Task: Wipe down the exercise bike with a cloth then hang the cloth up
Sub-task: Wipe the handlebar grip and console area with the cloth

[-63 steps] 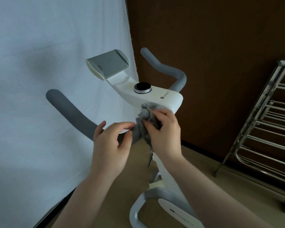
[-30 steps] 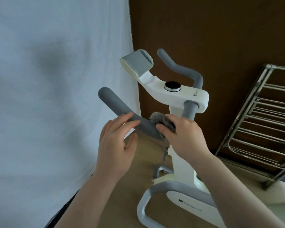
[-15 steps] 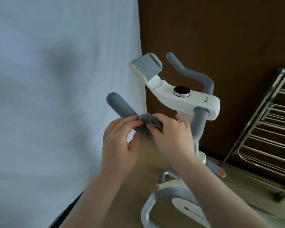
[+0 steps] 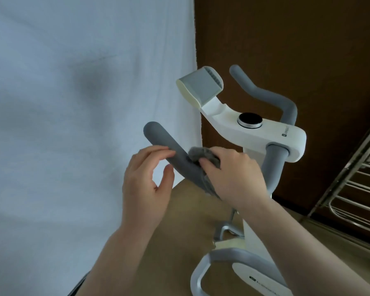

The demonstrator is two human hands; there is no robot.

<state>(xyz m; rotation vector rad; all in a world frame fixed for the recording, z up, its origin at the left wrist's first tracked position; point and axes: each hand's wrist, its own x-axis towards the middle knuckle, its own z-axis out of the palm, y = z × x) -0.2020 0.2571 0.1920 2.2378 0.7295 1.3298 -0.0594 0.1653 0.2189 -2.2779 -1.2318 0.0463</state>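
Our right hand [image 4: 233, 176] has slid the fluffy grey cloth [image 4: 198, 153] up the long grey foam handlebar [image 4: 173, 152], fingers wrapped round both. The bar's tip points up-left, past the cloth. Our left hand [image 4: 146, 182] is nearest it, fingers loose, just touching.

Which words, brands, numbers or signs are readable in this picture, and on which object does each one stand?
None can be read with certainty.
Console of the exercise bike: a small grey square logo with short lettering near the right end, too blurred to read.
Lower frame panel of the bike: a small dark logo followed by a grey brand word, too blurred to read.
Cloth, handlebars, white sheet and metal rack: no text visible.
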